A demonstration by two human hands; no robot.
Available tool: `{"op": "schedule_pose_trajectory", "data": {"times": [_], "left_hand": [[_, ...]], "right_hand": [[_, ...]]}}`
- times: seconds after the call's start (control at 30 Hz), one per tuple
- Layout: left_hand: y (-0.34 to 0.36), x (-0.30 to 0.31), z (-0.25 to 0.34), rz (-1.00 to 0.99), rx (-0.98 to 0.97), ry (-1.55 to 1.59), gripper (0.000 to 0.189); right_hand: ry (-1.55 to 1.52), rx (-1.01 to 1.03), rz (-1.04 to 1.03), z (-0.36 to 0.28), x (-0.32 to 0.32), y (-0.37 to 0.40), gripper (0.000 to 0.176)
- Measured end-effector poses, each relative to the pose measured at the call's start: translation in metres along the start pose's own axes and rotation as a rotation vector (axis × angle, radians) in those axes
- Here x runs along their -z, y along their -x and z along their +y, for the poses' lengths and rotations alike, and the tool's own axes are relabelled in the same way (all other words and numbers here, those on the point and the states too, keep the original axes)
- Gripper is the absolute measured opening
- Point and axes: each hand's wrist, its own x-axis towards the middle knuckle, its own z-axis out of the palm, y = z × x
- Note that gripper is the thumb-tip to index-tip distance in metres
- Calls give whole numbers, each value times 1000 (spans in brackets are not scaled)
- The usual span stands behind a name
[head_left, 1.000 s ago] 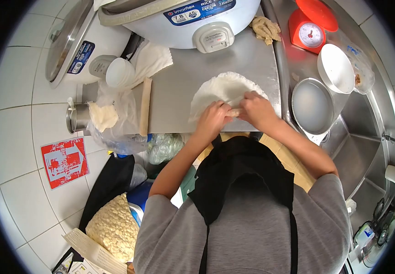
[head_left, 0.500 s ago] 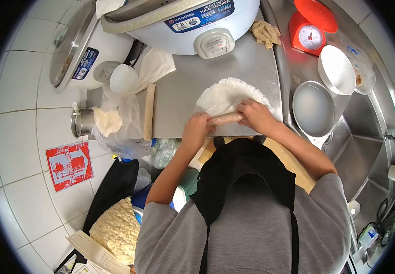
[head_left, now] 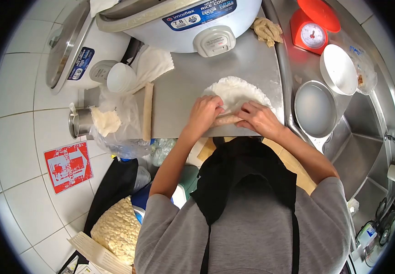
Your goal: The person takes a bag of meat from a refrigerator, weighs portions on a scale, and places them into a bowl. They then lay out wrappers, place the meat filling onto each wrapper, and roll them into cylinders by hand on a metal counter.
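A thin white round sheet (head_left: 236, 89) with a crimped edge, like a wrapper, lies on the steel counter in front of me. On its near side is a pale, log-shaped roll (head_left: 226, 120), close to the counter's front edge. My left hand (head_left: 205, 112) is at the sheet's left side, its fingers curled together on the folded edge just above the roll's left end. My right hand (head_left: 259, 118) is closed over the right end of the roll, fingers bent and pointing left. The fingers hide both ends of the roll.
A long beige stick-like piece (head_left: 147, 112) lies to the left, beside a plastic bag (head_left: 126, 118) and a metal pot (head_left: 79, 122). Rice cookers (head_left: 179, 36) stand behind. On the right are a pan of cloudy liquid (head_left: 315, 108), a white bowl (head_left: 338, 68) and a red scale (head_left: 313, 35).
My left hand has moved up and slightly right, from the roll's left end onto the sheet's left edge. My right hand has shifted slightly down and stays at the roll.
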Motion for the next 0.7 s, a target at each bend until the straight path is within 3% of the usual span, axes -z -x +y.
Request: {"op": "schedule_pose_trajectory", "data": {"times": [0.07,0.3,0.4,0.47,0.57,0.7], "left_hand": [[-1,2,0,-53,6,-5,13],[2,-5,-13,52,78,-17,14],[6,0,5,183,148,-33,13],[12,-1,17,391,24,-149,18],[36,-20,32,245,-108,10,24],[46,-35,27,187,-88,-75,33]], "right_hand": [[-9,34,116,0,0,-1,23],[-20,52,149,5,-6,-2,23],[-39,46,129,7,-5,-4,20],[-41,40,110,8,-6,-5,20],[-37,37,120,10,-7,-6,23],[-23,32,99,10,-6,-8,25]]}}
